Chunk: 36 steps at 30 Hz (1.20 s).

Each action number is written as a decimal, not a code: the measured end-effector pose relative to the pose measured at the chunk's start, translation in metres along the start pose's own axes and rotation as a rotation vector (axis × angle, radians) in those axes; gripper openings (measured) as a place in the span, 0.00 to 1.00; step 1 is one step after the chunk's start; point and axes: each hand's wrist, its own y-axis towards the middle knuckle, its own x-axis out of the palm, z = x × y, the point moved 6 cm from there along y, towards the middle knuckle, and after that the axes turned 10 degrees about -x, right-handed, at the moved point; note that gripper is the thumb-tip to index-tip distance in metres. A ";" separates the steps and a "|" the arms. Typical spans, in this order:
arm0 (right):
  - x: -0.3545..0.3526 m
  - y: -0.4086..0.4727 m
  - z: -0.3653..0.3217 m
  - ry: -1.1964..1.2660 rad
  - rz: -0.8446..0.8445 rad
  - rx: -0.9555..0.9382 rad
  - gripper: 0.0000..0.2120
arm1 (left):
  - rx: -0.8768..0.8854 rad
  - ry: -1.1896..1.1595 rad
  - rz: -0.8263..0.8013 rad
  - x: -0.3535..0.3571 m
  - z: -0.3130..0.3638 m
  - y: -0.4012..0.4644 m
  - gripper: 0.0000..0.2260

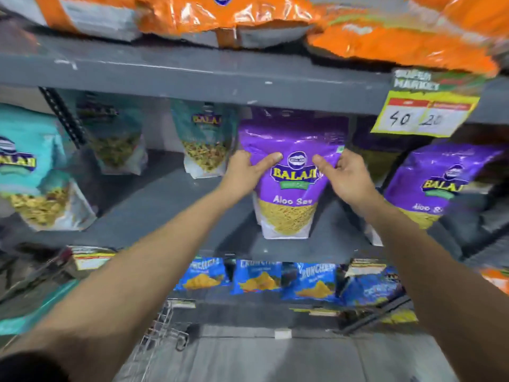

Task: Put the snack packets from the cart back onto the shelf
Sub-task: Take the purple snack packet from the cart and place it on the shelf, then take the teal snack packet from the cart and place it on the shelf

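Note:
A purple Aloo Sev packet [289, 194] stands upright on the grey middle shelf [165, 210]. My left hand [248, 168] grips its left edge, thumb across the front. On the packet's right edge sits my right hand [344, 175], its thumb also pressing the front. A second purple Aloo Sev packet [435, 186] leans on the same shelf to the right. The wire cart [162, 334] shows at the bottom, partly hidden by my left arm.
Teal snack packets [203, 142] stand at the back left of the shelf, one large teal packet [30, 166] at the far left. Orange packets [248, 15] fill the shelf above. Blue packets [308, 282] line the shelf below. A yellow price tag [424, 114] hangs at upper right.

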 end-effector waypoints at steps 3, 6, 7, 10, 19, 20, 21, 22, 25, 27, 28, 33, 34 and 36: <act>-0.025 0.004 0.031 -0.124 0.050 0.024 0.09 | -0.001 0.031 -0.006 0.030 -0.011 0.018 0.21; -0.032 0.002 0.046 -0.088 0.120 0.100 0.03 | -0.052 -0.011 0.011 0.038 -0.018 0.028 0.19; -0.030 -0.001 0.045 -0.069 0.152 0.111 0.04 | -0.070 -0.050 0.004 0.038 -0.018 0.027 0.19; -0.033 -0.027 0.034 -0.124 0.370 0.071 0.16 | -0.039 -0.094 0.026 0.017 -0.018 0.010 0.23; 0.152 -0.132 -0.040 -0.177 0.147 -0.188 0.11 | -0.271 0.075 0.416 -0.192 -0.173 -0.163 0.07; 0.192 -0.139 -0.044 -0.182 0.025 -0.214 0.09 | -0.311 0.110 0.460 -0.216 -0.194 -0.186 0.06; 0.234 -0.148 -0.045 -0.202 -0.100 -0.230 0.05 | -0.350 0.142 0.498 -0.240 -0.213 -0.208 0.05; 0.274 -0.158 -0.045 -0.202 -0.224 -0.233 0.02 | -0.401 0.173 0.527 -0.262 -0.235 -0.227 0.08; 0.388 -0.192 -0.036 -0.196 -0.548 -0.223 0.09 | -0.541 0.221 0.578 -0.323 -0.297 -0.278 0.15; 0.453 -0.214 -0.014 -0.270 -0.766 -0.188 0.14 | -0.677 0.270 0.601 -0.354 -0.334 -0.304 0.07; 0.482 -0.222 -0.005 -0.310 -0.847 -0.179 0.15 | -0.758 0.278 0.607 -0.371 -0.355 -0.313 0.06; 0.582 -0.235 0.061 -0.350 -0.950 0.064 0.28 | -1.080 0.418 0.508 -0.411 -0.427 -0.328 0.17; 0.597 -0.234 0.077 -0.265 -0.922 0.122 0.35 | -1.095 0.409 0.495 -0.413 -0.437 -0.323 0.20; 0.620 -0.237 0.099 -0.068 -0.902 0.263 0.36 | -1.036 0.214 0.472 -0.412 -0.455 -0.309 0.27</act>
